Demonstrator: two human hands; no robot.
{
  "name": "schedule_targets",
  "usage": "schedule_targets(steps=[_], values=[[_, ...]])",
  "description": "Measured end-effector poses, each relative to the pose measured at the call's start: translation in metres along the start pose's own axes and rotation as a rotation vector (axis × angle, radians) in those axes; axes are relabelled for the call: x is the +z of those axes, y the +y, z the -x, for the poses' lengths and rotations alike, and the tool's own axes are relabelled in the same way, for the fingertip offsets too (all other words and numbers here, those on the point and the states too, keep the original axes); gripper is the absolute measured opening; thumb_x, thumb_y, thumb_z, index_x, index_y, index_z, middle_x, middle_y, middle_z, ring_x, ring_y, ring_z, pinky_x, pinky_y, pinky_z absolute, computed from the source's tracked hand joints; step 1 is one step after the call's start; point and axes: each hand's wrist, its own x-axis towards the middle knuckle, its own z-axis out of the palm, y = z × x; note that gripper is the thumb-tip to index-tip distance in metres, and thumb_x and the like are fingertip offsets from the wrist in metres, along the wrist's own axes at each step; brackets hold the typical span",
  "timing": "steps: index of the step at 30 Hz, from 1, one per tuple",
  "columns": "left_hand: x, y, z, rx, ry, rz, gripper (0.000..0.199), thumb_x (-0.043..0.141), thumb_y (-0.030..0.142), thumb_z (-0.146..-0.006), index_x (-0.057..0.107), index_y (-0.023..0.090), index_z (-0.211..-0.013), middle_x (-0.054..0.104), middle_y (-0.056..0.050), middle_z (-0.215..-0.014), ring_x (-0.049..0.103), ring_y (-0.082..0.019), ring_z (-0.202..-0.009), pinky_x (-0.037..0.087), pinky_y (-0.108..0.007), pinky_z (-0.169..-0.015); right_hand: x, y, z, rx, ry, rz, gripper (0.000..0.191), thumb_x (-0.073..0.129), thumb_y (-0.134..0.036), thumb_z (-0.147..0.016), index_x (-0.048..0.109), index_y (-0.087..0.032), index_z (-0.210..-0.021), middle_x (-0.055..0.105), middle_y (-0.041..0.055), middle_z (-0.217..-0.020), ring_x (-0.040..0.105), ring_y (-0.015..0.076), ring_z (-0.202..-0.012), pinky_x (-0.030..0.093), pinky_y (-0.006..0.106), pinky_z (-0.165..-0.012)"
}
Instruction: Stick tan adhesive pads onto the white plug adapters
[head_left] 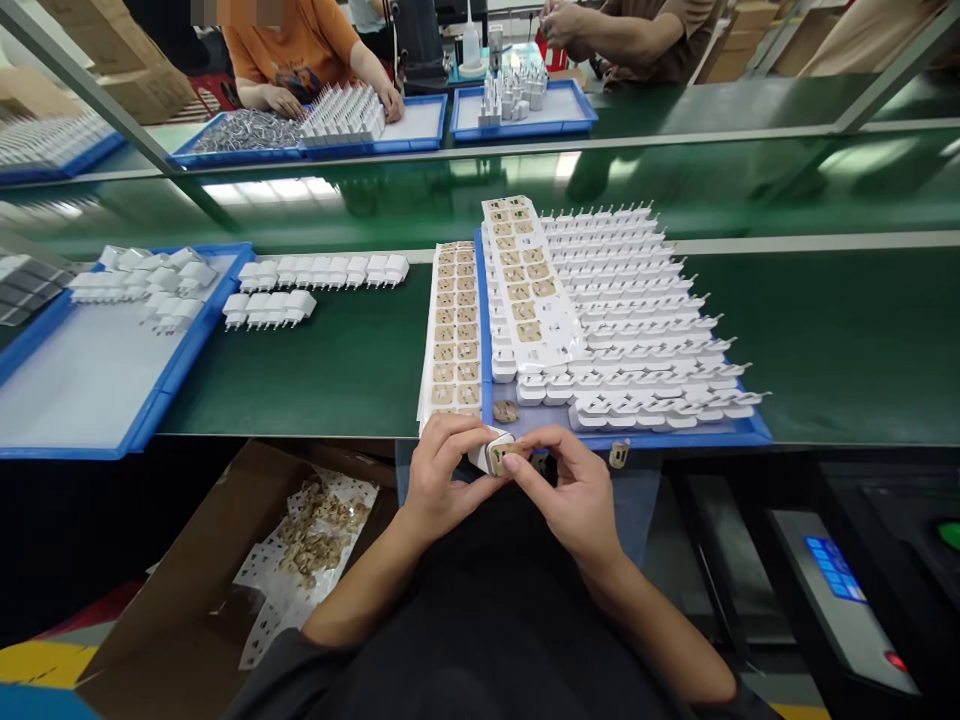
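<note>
In front of my body, my left hand [437, 475] is closed around a small white plug adapter [481, 456]. My right hand [581, 490] pinches a tan sticker [505, 457] against the adapter's end face, thumb and fingers pressed together. Just beyond the hands, rows of white plug adapters [622, 330] with their pins up fill a blue tray [701, 438]. Across them lies a partly used sheet of tan stickers [559, 335]. A stack of similar sheets [456, 340] rests along the tray's left side. One tan piece [505, 410] lies at the tray's near corner, another [619, 454] at its front edge.
Two short rows of white adapters [322, 272] stand on the green bench [352, 370]. Further left is another blue tray [142, 430]. An open cardboard box [180, 590] holds tan scraps below. Two people work across the bench; a metal rail [675, 125] runs between.
</note>
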Motion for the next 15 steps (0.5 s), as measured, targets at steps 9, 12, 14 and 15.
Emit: schedule_targets(steps=[9, 12, 14, 15], values=[[-0.0011, 0.0022, -0.0018, 0.039, 0.015, -0.08, 0.035, 0.078, 0.027, -0.083, 0.06, 0.023, -0.112, 0.067, -0.005, -0.096, 0.065, -0.02, -0.088, 0.055, -0.033, -0.078, 0.001, -0.0011, -0.0027, 0.011, 0.004, 0.036, 0.007, 0.071, -0.029, -0.089, 0.066, -0.023, -0.089, 0.069, 0.0011, -0.082, 0.066, 0.0172, -0.077, 0.054, 0.034, -0.079], [-0.0019, 0.0025, -0.0017, 0.05, 0.019, -0.105, 0.034, 0.078, 0.027, -0.083, 0.06, 0.023, -0.112, 0.067, -0.005, -0.095, 0.065, -0.02, -0.088, 0.055, -0.033, -0.079, 0.0019, -0.0011, -0.0036, 0.019, 0.007, 0.039, 0.007, 0.07, -0.028, -0.089, 0.066, -0.023, -0.089, 0.069, 0.0012, -0.082, 0.066, 0.0174, -0.077, 0.054, 0.033, -0.078], [-0.0025, 0.0026, -0.0015, 0.059, 0.021, -0.125, 0.035, 0.078, 0.026, -0.083, 0.06, 0.023, -0.112, 0.067, -0.005, -0.096, 0.065, -0.02, -0.088, 0.055, -0.034, -0.079, 0.0025, -0.0014, -0.004, 0.017, 0.006, 0.04, 0.006, 0.07, -0.028, -0.089, 0.067, -0.023, -0.089, 0.07, 0.001, -0.082, 0.065, 0.0171, -0.077, 0.054, 0.033, -0.077], [-0.0029, 0.0026, -0.0015, 0.063, 0.023, -0.133, 0.035, 0.078, 0.025, -0.082, 0.06, 0.023, -0.112, 0.067, -0.005, -0.096, 0.065, -0.02, -0.089, 0.055, -0.034, -0.08, 0.0027, -0.0017, -0.0042, 0.016, 0.003, 0.041, 0.006, 0.07, -0.028, -0.089, 0.067, -0.023, -0.088, 0.07, 0.0008, -0.082, 0.065, 0.0167, -0.077, 0.053, 0.032, -0.077]])
